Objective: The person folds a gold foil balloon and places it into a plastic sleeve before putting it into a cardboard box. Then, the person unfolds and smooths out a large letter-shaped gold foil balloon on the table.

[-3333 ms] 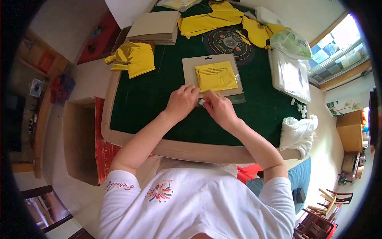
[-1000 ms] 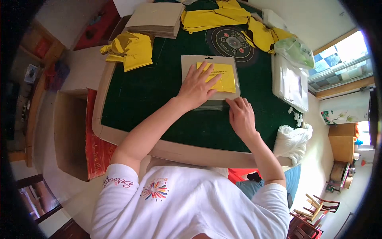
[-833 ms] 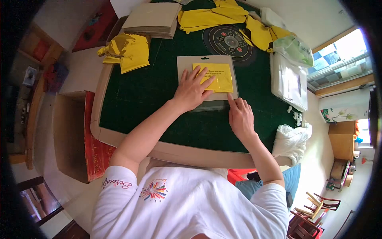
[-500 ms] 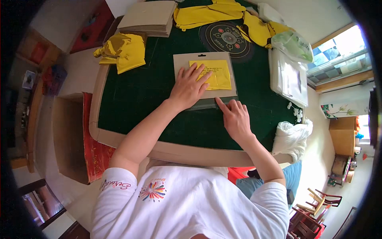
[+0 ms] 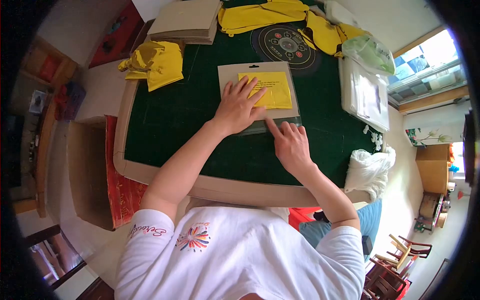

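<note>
A grey-beige card in a clear plastic sleeve (image 5: pixel 227 75) lies on the green table, a hanging slot at its far edge. On the card's right part is a flat yellow packet (image 5: pixel 280 95) with small dark print. My left hand (image 5: pixel 237 107) lies palm down with fingers spread, over the card and the packet's left side. My right hand (image 5: pixel 291 145) is at the sleeve's near edge, index finger stretched out and touching the clear strip below the card. Its other fingers are curled, and nothing shows in them.
Stacked beige cards (image 5: pixel 185 22) and a yellow packet pile (image 5: pixel 162 65) lie at far left. More yellow packets (image 5: pixel 265 16) line the back. At right are clear sleeves (image 5: pixel 365 95), a plastic bag (image 5: pixel 370 54) and white string (image 5: pixel 370 172). A cardboard box (image 5: pixel 90 170) stands left.
My right index finger has slid left along the sleeve's near strip, towards my left thumb. My left hand stays pressed in place.
</note>
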Motion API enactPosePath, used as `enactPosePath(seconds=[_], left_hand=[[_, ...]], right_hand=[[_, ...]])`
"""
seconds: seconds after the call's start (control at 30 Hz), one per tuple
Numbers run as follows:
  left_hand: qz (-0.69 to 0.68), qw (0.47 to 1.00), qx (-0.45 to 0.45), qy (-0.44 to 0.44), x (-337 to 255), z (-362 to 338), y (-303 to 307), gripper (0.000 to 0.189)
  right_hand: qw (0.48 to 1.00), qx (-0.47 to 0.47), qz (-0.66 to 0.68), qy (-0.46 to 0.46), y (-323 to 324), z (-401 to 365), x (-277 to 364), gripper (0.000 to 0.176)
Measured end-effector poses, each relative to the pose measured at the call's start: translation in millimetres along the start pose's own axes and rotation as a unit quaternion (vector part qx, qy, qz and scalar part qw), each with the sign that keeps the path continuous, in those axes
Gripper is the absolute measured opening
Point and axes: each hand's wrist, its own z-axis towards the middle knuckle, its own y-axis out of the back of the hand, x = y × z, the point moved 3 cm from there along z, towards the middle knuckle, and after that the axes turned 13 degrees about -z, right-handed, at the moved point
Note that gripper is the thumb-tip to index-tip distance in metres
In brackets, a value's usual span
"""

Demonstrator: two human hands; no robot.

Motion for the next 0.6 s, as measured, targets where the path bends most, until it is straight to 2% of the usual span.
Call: enactPosePath(seconds=[0.17, 0.27, 0.37, 0.53, 0.6], left_hand=[[-0.020, 0.998, 0.062, -0.014, -5, -3, 11, 0.072], [-0.011, 0.998, 0.065, -0.012, -2, -3, 7, 0.071], [-0.007, 0.998, 0.066, -0.004, -2, -2, 7, 0.070], [-0.015, 0.998, 0.056, -0.009, -2, -3, 7, 0.067], [-0.016, 0.998, 0.052, -0.011, -3, -3, 7, 0.067]], right_hand=[[0.999, 0.017, -0.013, -0.046, 0, 2, -6, 0.066], [0.996, 0.037, -0.034, -0.073, -2, 4, -10, 0.067], [0.991, 0.067, -0.045, -0.103, -6, 9, -14, 0.059], [0.976, 0.167, -0.061, -0.125, -6, 18, -18, 0.059], [0.976, 0.155, -0.070, -0.137, -12, 22, -20, 0.059]])
